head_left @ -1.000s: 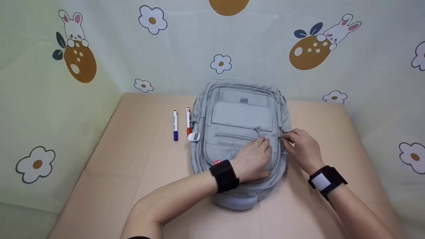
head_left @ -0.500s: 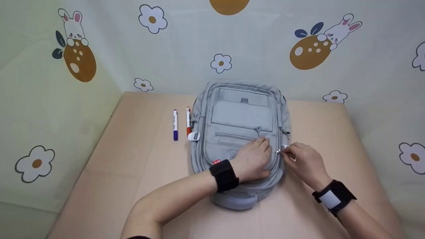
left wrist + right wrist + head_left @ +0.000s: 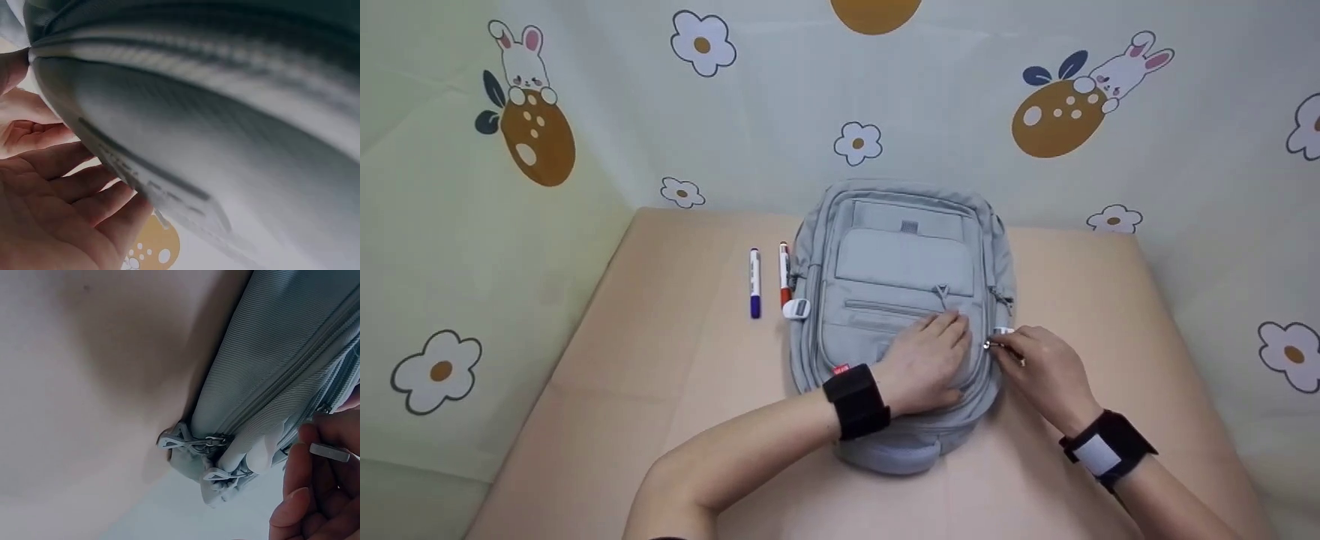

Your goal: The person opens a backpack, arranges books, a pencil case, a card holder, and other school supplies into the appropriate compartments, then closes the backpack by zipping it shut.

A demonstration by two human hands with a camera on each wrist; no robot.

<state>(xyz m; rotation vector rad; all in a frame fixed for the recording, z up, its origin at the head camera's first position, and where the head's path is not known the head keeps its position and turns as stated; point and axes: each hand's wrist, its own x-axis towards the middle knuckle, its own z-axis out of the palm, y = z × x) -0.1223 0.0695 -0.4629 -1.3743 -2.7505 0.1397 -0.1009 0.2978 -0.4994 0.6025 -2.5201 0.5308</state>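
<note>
A grey backpack (image 3: pixel 906 262) lies front side up, its padded handle (image 3: pixel 896 456) towards the person. My left hand (image 3: pixel 926 364) rests on the lower front, fingers extended; in the left wrist view the fingers (image 3: pixel 93 185) lie along the fabric by a pocket seam. At the bag's right edge, my right hand (image 3: pixel 1050 371) pinches a zipper pull (image 3: pixel 988 344). In the right wrist view, the grey end of that pull (image 3: pixel 329 452) sticks out between the fingers, with the zipper track (image 3: pixel 304 422) running beside them. More zipper pulls (image 3: pixel 191 439) hang from the bag's side.
Two markers, one with a blue cap (image 3: pixel 755 283) and one with a red cap (image 3: pixel 784 274), lie left of the bag. A white oval tag (image 3: pixel 796 309) sits at the bag's left edge. A patterned curtain (image 3: pixel 765 97) stands behind the beige table (image 3: pixel 660 322).
My right hand has slid down the bag's right side towards the person with the zipper pull, mostly in the first half second. The left hand has stayed in place.
</note>
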